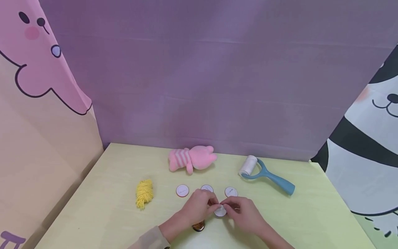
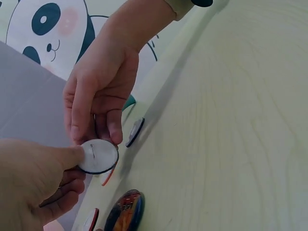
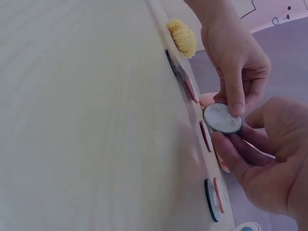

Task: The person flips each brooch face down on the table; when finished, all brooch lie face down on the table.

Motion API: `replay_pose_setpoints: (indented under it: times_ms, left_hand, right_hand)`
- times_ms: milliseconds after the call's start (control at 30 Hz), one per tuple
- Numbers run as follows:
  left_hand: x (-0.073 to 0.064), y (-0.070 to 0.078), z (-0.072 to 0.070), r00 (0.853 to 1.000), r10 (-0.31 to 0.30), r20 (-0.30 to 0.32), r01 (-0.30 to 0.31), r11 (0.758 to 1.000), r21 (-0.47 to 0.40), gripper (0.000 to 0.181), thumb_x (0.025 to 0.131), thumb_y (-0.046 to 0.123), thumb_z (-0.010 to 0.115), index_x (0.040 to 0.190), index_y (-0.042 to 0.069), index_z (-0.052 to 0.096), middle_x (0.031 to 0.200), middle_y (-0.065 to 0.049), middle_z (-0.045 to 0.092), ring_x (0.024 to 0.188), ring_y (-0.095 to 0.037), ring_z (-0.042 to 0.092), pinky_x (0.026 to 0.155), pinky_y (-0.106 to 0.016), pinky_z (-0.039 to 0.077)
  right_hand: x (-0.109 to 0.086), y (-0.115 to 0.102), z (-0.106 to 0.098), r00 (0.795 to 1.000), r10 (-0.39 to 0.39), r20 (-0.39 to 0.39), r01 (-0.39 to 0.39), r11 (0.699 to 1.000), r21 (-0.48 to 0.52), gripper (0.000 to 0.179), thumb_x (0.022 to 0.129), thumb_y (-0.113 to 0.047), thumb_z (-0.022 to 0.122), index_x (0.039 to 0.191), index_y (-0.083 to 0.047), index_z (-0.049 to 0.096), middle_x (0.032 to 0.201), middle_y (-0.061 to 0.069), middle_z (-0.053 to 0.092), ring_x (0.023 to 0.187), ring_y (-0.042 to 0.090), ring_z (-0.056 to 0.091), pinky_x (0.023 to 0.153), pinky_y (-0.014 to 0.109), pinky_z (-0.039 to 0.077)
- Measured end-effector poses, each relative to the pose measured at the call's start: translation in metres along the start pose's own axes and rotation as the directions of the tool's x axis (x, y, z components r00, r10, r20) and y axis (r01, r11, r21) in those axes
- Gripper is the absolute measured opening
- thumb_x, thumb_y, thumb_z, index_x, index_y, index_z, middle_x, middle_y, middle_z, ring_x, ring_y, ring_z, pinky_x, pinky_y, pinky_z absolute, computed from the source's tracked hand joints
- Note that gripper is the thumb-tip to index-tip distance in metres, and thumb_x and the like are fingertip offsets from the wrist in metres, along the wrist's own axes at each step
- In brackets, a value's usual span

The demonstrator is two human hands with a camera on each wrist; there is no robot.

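Both hands hold one round pin badge [image 1: 220, 211] just above the table, its white back with a pin turned up. My left hand [image 1: 199, 206] pinches its left side; the thumb lies on the back near the pin in the right wrist view. My right hand [image 1: 245, 213] grips the opposite edge between thumb and fingers. Three white-backed badges lie beyond the hands: a left one [image 1: 182, 190], a middle one [image 1: 206, 188] and a right one [image 1: 231, 192]. A picture-side-up badge [image 2: 125, 211] lies by my left wrist. Another dark-rimmed badge [image 3: 211, 199] is mostly hidden from the head view.
A pink striped plush toy [image 1: 192, 159] lies at the back of the pale table [image 1: 102, 207]. Yellow yarn [image 1: 144, 193] sits to the left. A blue-handled lint roller [image 1: 270, 174] lies at the back right. Purple cloth [image 1: 199, 76] hangs behind the table.
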State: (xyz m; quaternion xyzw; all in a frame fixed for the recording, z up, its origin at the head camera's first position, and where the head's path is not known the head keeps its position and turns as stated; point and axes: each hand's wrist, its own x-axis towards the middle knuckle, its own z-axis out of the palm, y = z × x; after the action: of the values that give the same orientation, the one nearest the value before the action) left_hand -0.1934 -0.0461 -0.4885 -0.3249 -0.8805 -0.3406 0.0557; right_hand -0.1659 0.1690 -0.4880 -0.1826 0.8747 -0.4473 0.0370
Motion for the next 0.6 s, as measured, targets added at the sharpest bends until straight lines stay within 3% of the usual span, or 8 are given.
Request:
replay_pose_setpoints:
  times_ms: [100, 300, 433, 600]
  left_hand:
    - [0.001, 0.000, -0.003, 0.998, -0.029, -0.047, 0.024, 0.994, -0.106, 0.009, 0.094, 0.015, 0.082, 0.087, 0.009, 0.080, 0.076, 0.002, 0.077, 0.068, 0.008, 0.061, 0.065, -0.007, 0.050]
    - [0.004, 0.001, -0.007, 0.989, -0.078, -0.126, 0.040, 0.959, -0.280, 0.004, 0.094, 0.011, 0.082, 0.094, 0.007, 0.081, 0.079, -0.005, 0.080, 0.066, 0.008, 0.064, 0.063, -0.010, 0.055]
    - [0.007, 0.005, -0.013, 0.990, -0.078, -0.121, 0.036, 0.949, -0.314, 0.006, 0.092, 0.010, 0.083, 0.097, 0.006, 0.083, 0.083, -0.005, 0.081, 0.068, 0.008, 0.065, 0.065, -0.012, 0.056]
    - [0.006, 0.010, -0.021, 0.994, -0.082, -0.070, 0.052, 0.934, -0.353, 0.023, 0.082, 0.006, 0.091, 0.103, 0.003, 0.083, 0.088, -0.005, 0.081, 0.070, 0.005, 0.068, 0.068, -0.017, 0.060]
  right_hand:
    - [0.001, -0.002, -0.004, 1.000, 0.021, -0.017, -0.020, 0.998, 0.056, 0.009, 0.099, -0.009, 0.073, 0.107, -0.007, 0.077, 0.100, 0.005, 0.080, 0.086, 0.007, 0.075, 0.079, 0.019, 0.062]
    - [0.002, -0.006, -0.011, 0.998, 0.024, -0.060, -0.012, 0.983, 0.184, 0.019, 0.095, 0.000, 0.075, 0.113, 0.001, 0.071, 0.098, 0.014, 0.077, 0.085, 0.010, 0.074, 0.076, 0.024, 0.064]
    - [0.004, -0.010, -0.017, 0.997, 0.034, -0.075, -0.017, 0.977, 0.211, 0.020, 0.095, -0.002, 0.076, 0.114, 0.001, 0.071, 0.100, 0.017, 0.077, 0.084, 0.011, 0.074, 0.076, 0.026, 0.065]
    - [0.003, -0.013, -0.021, 0.992, 0.059, -0.107, -0.031, 0.967, 0.253, 0.022, 0.094, -0.001, 0.077, 0.115, 0.003, 0.072, 0.100, 0.020, 0.075, 0.083, 0.012, 0.075, 0.076, 0.030, 0.066]
